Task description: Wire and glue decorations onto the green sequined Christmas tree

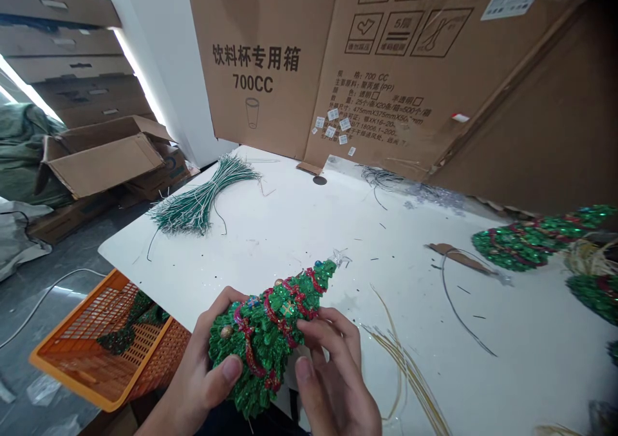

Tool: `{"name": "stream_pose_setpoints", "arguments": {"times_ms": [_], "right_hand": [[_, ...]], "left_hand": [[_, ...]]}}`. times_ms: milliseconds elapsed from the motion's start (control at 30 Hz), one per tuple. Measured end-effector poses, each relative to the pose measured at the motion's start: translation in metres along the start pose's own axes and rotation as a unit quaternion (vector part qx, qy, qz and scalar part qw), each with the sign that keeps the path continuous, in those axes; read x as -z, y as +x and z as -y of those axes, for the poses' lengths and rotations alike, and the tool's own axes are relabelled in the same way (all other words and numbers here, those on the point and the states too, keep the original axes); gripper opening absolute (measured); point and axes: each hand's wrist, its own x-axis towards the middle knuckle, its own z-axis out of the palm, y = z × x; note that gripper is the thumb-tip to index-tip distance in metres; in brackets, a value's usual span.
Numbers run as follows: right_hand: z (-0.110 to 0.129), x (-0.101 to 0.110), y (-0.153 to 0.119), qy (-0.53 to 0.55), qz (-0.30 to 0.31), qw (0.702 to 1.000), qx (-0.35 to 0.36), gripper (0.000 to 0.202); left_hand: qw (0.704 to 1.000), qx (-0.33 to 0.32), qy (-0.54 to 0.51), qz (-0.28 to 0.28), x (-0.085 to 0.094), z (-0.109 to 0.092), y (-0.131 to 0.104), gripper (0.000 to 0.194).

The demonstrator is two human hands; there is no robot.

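We grip glittery green tree ornament [270,333] in both hands above near table edge, tip tilted up-right. Left hand [203,371] wraps its base, thumb on front. Right hand [333,384] pinches its side, fingers closed on it. Orange basket [96,352] lower left. Green wire bundle [203,198] mid-table. Cardboard box [309,62] stands behind.

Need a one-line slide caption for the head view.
Both hands, left and right, hold a glittery green Christmas tree ornament over a white table.

Single head-worn view, looking forward and down, close over the white flat table [299,230], facing brown cardboard boxes [270,56].
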Motion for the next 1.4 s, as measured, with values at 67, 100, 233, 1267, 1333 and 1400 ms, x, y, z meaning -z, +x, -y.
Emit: {"name": "stream_pose_setpoints", "arguments": {"times_ms": [67,100,233,1267,1333,1400], "right_hand": [[-0.002,0.0,0.0,-0.005,0.002,1.0,0.01,0.02],[-0.002,0.001,0.0,-0.01,0.003,1.0,0.014,0.019],[-0.003,0.0,0.0,-0.019,0.0,0.999,0.031,0.019],[-0.004,-0.006,-0.005,-0.062,-0.035,0.995,0.074,0.024],[-0.003,-0.006,-0.006,-0.068,-0.035,0.994,0.074,0.024],[-0.001,-0.007,-0.006,-0.072,-0.037,0.994,0.08,0.024]], "left_hand": [[1.0,-0.002,0.006,-0.006,0.0,0.001,0.0,0.081],[1.0,-0.003,0.009,-0.006,0.0,0.001,0.0,0.081],[0.999,-0.015,0.026,-0.014,0.0,0.003,0.0,0.082],[0.994,-0.049,0.098,-0.003,-0.001,0.002,-0.002,0.07],[0.995,-0.045,0.094,-0.003,-0.001,0.002,-0.002,0.072],[0.995,-0.04,0.092,-0.012,0.0,0.004,-0.003,0.076]]}}
